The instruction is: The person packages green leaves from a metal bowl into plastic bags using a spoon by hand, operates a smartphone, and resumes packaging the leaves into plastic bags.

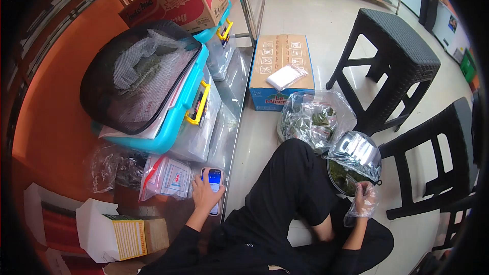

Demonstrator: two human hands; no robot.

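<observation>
My bare left hand [205, 194] is palm down over a phone [214, 177] with a lit blue screen, on the metal shelf. Its fingers are spread, touching the phone. My right hand [365, 201], in a clear plastic glove, has its fingers curled together at the near rim of a round bowl [380, 165]. Whatever those fingers hold is too small to make out. Dark green leafy stuff [340, 173] fills part of the bowl, and shiny clear plastic [356, 147] covers its far part. Beside the bowl sits a clear plastic bag [305, 109] with green pieces inside.
A carton [279, 89] on the floor carries a small white packet [286, 77]. Black stools [392, 40] stand to the right. On the left shelf are a teal-lidded bin [191, 145], a mesh cover [109, 66], a bagged white pack [170, 177] and an opened box [94, 229].
</observation>
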